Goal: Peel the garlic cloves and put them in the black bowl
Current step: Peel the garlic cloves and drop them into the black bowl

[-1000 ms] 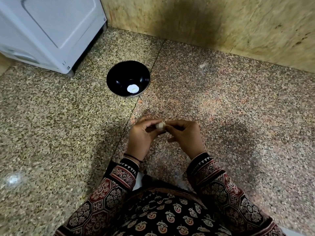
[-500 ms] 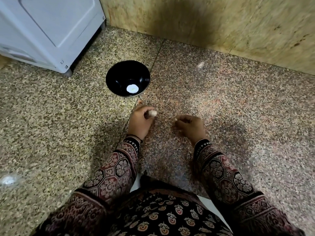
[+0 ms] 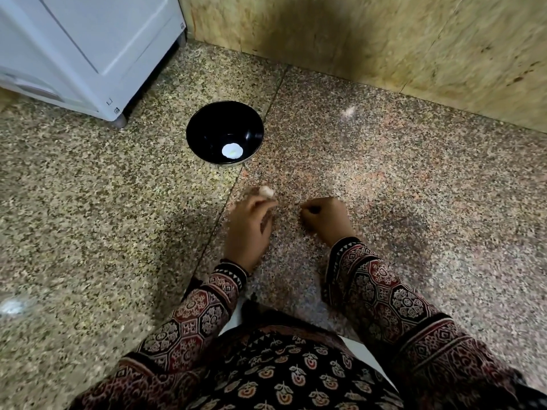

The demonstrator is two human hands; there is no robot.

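Observation:
A black bowl (image 3: 207, 128) stands on the speckled stone floor, ahead of me and slightly left. A white patch (image 3: 232, 150) shows in its bottom; I cannot tell whether it is a glare or a clove. My left hand (image 3: 248, 226) reaches toward the bowl and pinches a pale garlic clove (image 3: 266, 191) at its fingertips, blurred by motion, a short way short of the bowl's near rim. My right hand (image 3: 324, 218) rests low over the floor to the right with its fingers curled in; whether it holds a bit of skin is not visible.
A white appliance (image 3: 88, 45) stands at the back left, its foot close to the bowl. A yellowish stone wall (image 3: 384, 45) runs along the back. My patterned sleeves and lap fill the bottom of the view.
The hands have parted. My left hand has carried the clove forward toward the bowl, while the right hand has stayed back at the right.

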